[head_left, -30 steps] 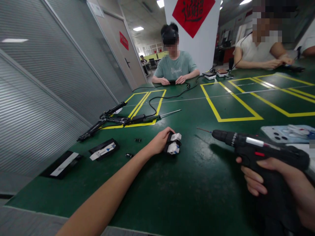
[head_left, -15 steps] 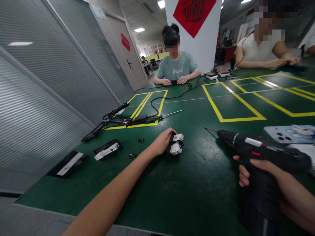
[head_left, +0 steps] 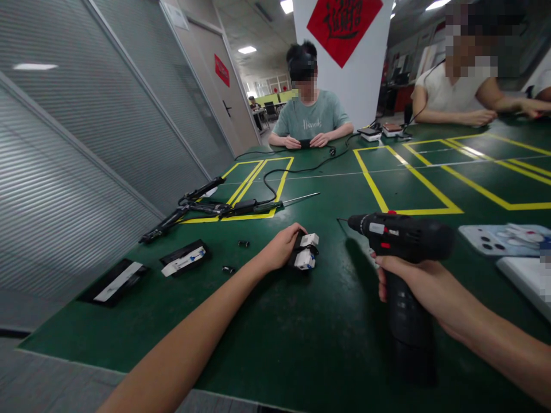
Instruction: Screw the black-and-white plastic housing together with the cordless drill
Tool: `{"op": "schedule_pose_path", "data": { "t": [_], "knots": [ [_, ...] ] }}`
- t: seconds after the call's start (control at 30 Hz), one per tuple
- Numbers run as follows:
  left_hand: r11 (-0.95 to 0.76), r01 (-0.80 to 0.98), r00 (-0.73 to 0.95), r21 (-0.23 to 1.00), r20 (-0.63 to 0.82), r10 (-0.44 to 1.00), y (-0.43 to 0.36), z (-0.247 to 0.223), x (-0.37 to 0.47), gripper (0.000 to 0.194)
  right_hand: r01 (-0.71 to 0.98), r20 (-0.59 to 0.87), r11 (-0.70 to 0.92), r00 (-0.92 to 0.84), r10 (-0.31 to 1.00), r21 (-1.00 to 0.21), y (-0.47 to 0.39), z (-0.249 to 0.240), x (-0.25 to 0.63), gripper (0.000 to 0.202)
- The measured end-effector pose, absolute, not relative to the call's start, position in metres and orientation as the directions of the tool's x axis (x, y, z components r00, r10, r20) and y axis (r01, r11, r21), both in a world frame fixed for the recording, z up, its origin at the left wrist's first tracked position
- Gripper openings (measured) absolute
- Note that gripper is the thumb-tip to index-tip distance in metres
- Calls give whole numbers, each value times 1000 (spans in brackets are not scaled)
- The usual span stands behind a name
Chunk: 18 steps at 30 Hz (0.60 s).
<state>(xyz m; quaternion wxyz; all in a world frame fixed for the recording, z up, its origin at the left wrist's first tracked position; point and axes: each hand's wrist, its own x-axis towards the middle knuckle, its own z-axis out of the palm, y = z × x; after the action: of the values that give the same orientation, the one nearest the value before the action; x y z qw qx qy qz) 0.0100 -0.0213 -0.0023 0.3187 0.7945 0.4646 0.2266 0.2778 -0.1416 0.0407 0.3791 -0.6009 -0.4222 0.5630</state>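
Green worktop (head_left: 301, 332), broad, from the near edge low in the view up to the far edge, with frames of yellow tape (head_left: 413, 212) upon it. Along the left edge, a wall of grey slatted panels (head_left: 64, 172). At the far edge, a seated person in a teal shirt (head_left: 316, 112), both hands around a small black object. Farther to the right, also behind the worktop, another person in a pale top (head_left: 445, 100), one forearm resting on the surface. Near the left edge, midway to the far side, a dark jointed object (head_left: 162, 226), similar to a folded stand. Over the right half of the worktop, a black drill (head_left: 400, 235), gripped by the handle in the right hand (head_left: 424, 278). Around the middle of the worktop, the left hand (head_left: 282, 246), closed on a white-and-black block (head_left: 306, 252). Towards the right side, a light-blue phone (head_left: 499, 240), just beside a white slab (head_left: 525, 278). Towards the near left corner, two flat black pieces (head_left: 114, 282) with white strips. Between these and the left hand, two small black parts (head_left: 243, 244). Last, the thin bit (head_left: 343, 221) of the drill, pointing to the left, apart from the block.
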Motion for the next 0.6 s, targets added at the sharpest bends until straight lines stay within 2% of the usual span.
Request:
{"op": "schedule_pose_path", "data": {
  "t": [0.17,0.43,0.6],
  "knots": [
    [-371,583,475,723,67,877,-22,-1,10,30,133,-294,-292,9,956,-947,-134,39,276,28],
    [-387,588,472,710,88,877,-21,-2,11,29,-56,-235,-233,20,972,-971,-147,25,285,26],
    [-386,591,472,708,85,878,-22,-2,12,28,-133,-104,-99,30,994,-986,-160,24,290,26]
  ]
}}
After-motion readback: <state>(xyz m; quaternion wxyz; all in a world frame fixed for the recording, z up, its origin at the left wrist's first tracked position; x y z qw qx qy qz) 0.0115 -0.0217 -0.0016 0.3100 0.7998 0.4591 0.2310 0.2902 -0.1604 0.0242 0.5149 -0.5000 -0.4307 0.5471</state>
